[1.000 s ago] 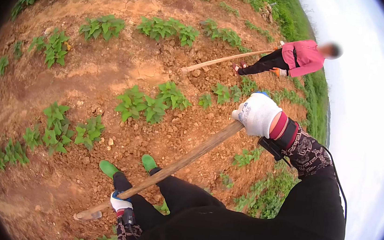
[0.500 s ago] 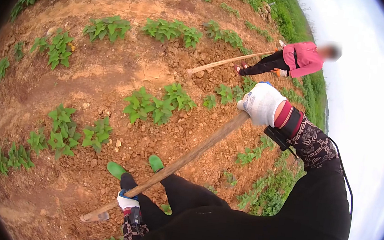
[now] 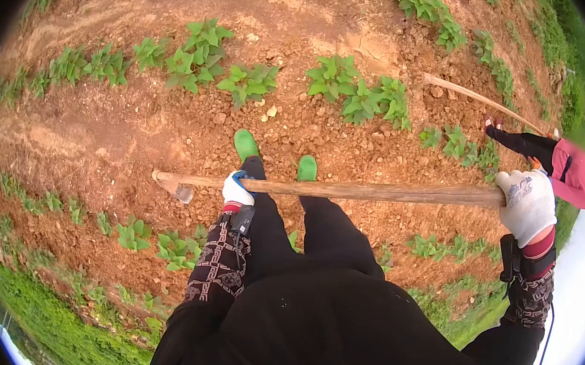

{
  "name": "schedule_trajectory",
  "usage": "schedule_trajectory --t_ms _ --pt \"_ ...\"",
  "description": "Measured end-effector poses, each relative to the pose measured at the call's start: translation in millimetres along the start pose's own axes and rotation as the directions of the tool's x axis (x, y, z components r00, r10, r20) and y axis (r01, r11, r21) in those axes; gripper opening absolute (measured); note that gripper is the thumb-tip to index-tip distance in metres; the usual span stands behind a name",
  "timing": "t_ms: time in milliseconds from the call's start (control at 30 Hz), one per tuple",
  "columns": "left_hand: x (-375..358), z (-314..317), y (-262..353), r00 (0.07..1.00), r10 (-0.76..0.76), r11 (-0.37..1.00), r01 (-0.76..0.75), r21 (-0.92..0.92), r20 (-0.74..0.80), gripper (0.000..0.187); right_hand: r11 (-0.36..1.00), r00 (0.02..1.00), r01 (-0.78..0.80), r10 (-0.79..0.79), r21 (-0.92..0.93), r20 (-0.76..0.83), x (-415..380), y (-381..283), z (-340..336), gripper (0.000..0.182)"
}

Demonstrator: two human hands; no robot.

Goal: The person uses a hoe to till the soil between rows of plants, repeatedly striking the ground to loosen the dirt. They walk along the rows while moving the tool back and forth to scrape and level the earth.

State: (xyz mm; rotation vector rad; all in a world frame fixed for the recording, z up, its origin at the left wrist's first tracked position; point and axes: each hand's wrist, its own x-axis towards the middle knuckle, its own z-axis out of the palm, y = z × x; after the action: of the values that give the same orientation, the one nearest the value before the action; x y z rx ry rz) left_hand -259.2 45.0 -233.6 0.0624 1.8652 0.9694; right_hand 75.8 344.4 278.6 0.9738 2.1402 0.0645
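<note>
A hoe with a long wooden handle (image 3: 377, 192) lies almost level across the head view, in front of my legs. My right hand (image 3: 529, 205), in a white knit glove, is closed round the handle's right end. Nearer the blade, my left hand (image 3: 237, 191) grips the shaft in a white glove with a blue palm. The small metal blade (image 3: 183, 193) hangs at the far left end, over reddish soil. Its lower edge looks light and worn. Behind the shaft show my green shoes (image 3: 245, 145), on the ground among clods.
Leafy green plants (image 3: 249, 84) grow in rows just ahead of my feet, with another row (image 3: 173, 247) behind at the left. At the right, a person in a pink top (image 3: 573, 173) stands with a second long-handled tool (image 3: 483, 99) reaching to the soil.
My view has turned, so the hoe has swung from a steep slant to nearly level. Both hands keep their hold on it. The other person now appears farther right and lower.
</note>
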Motion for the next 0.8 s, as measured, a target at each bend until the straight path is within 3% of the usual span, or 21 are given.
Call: schedule_trajectory --t_ms 67,100,200,233,300,367,500,800 --pt "-3 4 24 0.980 -0.193 0.937 0.197 -0.287 0.045 0.010 1.000 1.000 0.013 -0.013 0.005 -0.026 -7 -3 4 0.015" --pt "-2 4 31 0.948 -0.301 0.828 0.315 -0.463 0.105 0.009 1.000 0.999 0.008 -0.008 0.001 -0.045 -10 -6 4 0.016" --pt "-6 7 38 0.947 -0.303 0.823 0.318 -0.470 0.110 0.009 0.999 0.995 0.029 -0.031 -0.029 -0.091 -19 -5 16 0.018" --pt "-9 8 32 0.994 -0.080 0.986 0.090 -0.139 0.074 0.009 0.997 0.992 0.044 -0.050 -0.059 -0.116 -24 -6 23 0.019" --pt "-1 9 31 0.937 -0.332 0.753 0.331 -0.568 0.105 0.009 0.996 0.983 0.056 -0.066 -0.063 -0.170 -29 -8 26 0.020" --pt "-1 9 31 0.950 -0.306 0.771 0.290 -0.567 0.069 0.010 0.995 0.972 0.076 -0.088 -0.062 -0.219 -29 -7 28 0.020" --pt "5 8 32 0.924 -0.358 0.681 0.356 -0.640 0.133 0.009 0.991 0.952 0.092 -0.114 -0.093 -0.284 -30 -6 32 0.020" --pt "4 17 26 0.918 -0.386 0.700 0.356 -0.619 0.092 0.012 0.995 0.958 0.076 -0.092 -0.070 -0.271 -34 -1 53 0.018"
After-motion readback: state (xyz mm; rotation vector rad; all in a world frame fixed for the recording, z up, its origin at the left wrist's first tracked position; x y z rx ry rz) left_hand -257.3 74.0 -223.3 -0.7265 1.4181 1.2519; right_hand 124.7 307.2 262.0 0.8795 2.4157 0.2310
